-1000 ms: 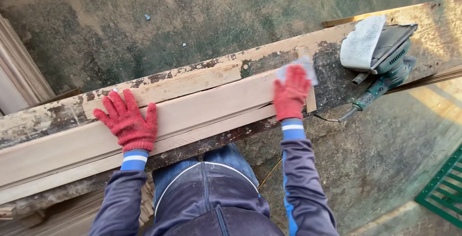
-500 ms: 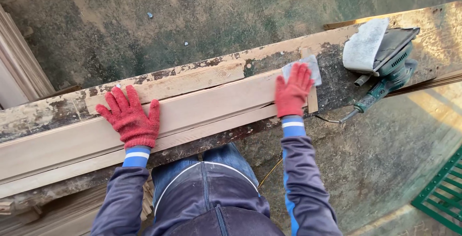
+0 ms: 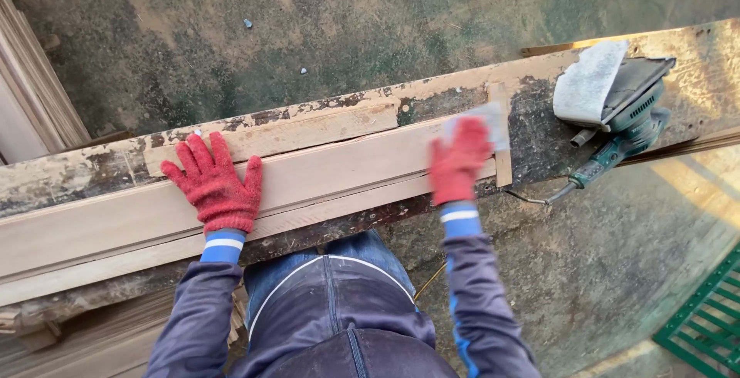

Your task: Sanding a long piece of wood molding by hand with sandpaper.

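On the worn plank bench [image 3: 92, 166], head view: left hand [image 3: 217, 185] lies open, fingers spread flat on the pale wooden board [image 3: 339, 166]. Right hand [image 3: 458, 164] (blurred) presses a grey sanding sheet [image 3: 493, 122] against the board's end. Green electric sander [image 3: 628, 112] rests just beyond.

- left hand [image 3: 217, 184] in a red knit glove, flat on the pale wood strip [image 3: 324, 174], fingers [image 3: 202, 154] spread
- right hand [image 3: 456, 164], same glove, blurred, pressing a grey sandpaper sheet [image 3: 492, 121] onto the strip near its right end
- strip lies lengthwise on a worn plank surface [image 3: 69, 174] with flaking paint
- green power sander [image 3: 628, 112] on the surface right of the right hand, apart from it, grey pad [image 3: 590, 81] folded over its top, cord trailing off the edge
- stacked wood strips [image 3: 31, 100] at left on the dirt floor
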